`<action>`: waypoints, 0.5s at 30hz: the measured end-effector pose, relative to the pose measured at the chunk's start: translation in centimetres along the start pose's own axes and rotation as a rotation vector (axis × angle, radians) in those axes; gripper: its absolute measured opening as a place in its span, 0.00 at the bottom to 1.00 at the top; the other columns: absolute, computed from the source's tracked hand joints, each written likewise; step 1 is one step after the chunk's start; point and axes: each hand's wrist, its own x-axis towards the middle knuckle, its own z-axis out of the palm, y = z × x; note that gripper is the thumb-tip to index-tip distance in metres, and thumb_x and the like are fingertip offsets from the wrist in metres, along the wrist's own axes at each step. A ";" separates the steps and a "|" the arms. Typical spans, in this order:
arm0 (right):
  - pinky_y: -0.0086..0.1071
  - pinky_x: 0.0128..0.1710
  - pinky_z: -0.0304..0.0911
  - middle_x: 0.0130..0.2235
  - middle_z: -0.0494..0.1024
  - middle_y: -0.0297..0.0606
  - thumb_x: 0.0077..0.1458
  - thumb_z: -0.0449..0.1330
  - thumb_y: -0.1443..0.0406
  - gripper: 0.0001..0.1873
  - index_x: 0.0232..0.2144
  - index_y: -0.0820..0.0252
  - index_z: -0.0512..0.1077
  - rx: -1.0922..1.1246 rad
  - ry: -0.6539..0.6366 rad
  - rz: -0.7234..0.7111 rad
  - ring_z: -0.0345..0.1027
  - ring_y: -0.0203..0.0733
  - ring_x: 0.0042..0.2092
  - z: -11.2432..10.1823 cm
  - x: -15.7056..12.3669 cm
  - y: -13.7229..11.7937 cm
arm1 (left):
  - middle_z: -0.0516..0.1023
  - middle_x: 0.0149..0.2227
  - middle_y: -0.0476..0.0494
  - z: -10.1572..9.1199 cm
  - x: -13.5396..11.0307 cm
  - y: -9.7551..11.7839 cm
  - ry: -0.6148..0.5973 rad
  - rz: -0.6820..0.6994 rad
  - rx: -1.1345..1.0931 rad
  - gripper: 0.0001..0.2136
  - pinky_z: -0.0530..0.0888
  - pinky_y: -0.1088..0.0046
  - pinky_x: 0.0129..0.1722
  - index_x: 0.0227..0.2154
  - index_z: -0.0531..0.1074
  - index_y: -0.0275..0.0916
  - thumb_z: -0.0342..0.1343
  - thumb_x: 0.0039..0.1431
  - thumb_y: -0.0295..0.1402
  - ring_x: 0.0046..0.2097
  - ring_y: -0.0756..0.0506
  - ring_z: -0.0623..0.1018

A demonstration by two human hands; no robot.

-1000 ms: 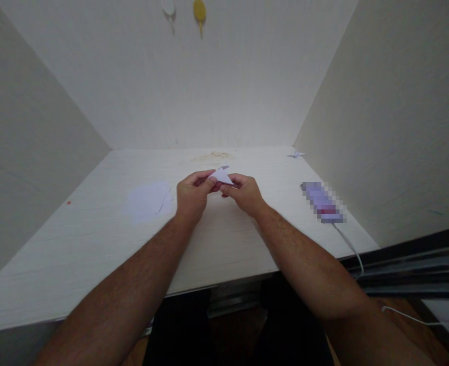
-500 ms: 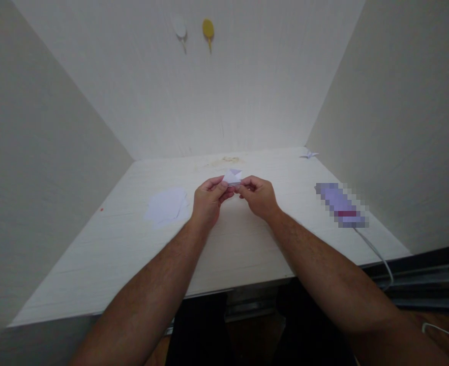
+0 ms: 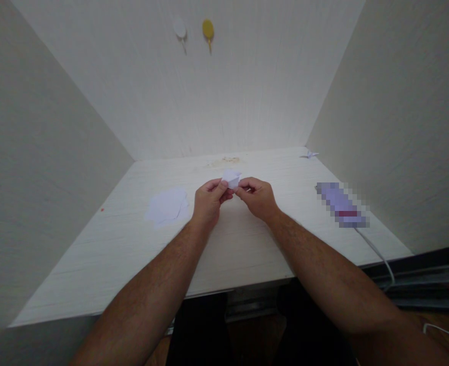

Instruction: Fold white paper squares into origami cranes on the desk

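Observation:
A small folded piece of white paper (image 3: 231,178) is held up above the middle of the table. My left hand (image 3: 210,200) pinches its left and lower side, thumb in front and fingers behind. My right hand (image 3: 258,197) grips the lower right corner between thumb and forefinger. The hands are close together, and the fingers partly cover the paper's lower edge. To the left of my left hand lies a loose stack of white paper sheets (image 3: 167,206).
A small folded paper figure (image 3: 309,154) lies at the table's back right corner. On the right is a blurred-out purple device (image 3: 340,203) with a white cable (image 3: 375,249). White (image 3: 180,29) and yellow (image 3: 208,29) hooks hang on the back wall. Panels enclose both sides.
The folded paper has turned slightly in my fingers, and its upper flap looks different, with the triangular crease less visible. Both hands stay almost in place.

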 end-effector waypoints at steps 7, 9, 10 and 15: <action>0.32 0.31 0.68 0.32 0.80 0.37 0.47 0.66 0.62 0.08 0.30 0.59 0.77 0.033 0.049 0.029 0.72 0.36 0.31 0.1 0.0 -0.3 | 0.76 0.27 0.47 0.1 0.0 0.2 0.028 -0.005 0.039 0.15 0.72 0.77 0.26 0.31 0.75 0.35 0.69 0.43 0.39 0.28 0.51 0.75; 0.32 0.32 0.69 0.34 0.81 0.38 0.47 0.66 0.61 0.09 0.31 0.59 0.77 0.063 0.076 0.052 0.73 0.37 0.33 0.0 0.1 -0.3 | 0.75 0.27 0.48 0.1 -0.1 0.2 0.036 -0.001 0.054 0.15 0.71 0.78 0.25 0.31 0.74 0.35 0.68 0.43 0.39 0.28 0.52 0.75; 0.32 0.32 0.70 0.35 0.81 0.38 0.47 0.67 0.61 0.09 0.31 0.59 0.77 0.075 0.091 0.057 0.73 0.38 0.34 0.0 0.1 -0.4 | 0.75 0.26 0.48 0.2 -0.1 0.2 0.038 0.003 0.061 0.15 0.70 0.78 0.25 0.31 0.74 0.35 0.68 0.43 0.38 0.28 0.52 0.74; 0.31 0.32 0.70 0.38 0.81 0.38 0.47 0.66 0.60 0.10 0.31 0.59 0.77 0.131 0.136 0.071 0.73 0.37 0.35 0.0 0.2 -0.5 | 0.75 0.26 0.48 0.1 -0.1 0.1 0.033 0.024 0.100 0.14 0.69 0.78 0.24 0.30 0.74 0.36 0.68 0.44 0.38 0.28 0.52 0.74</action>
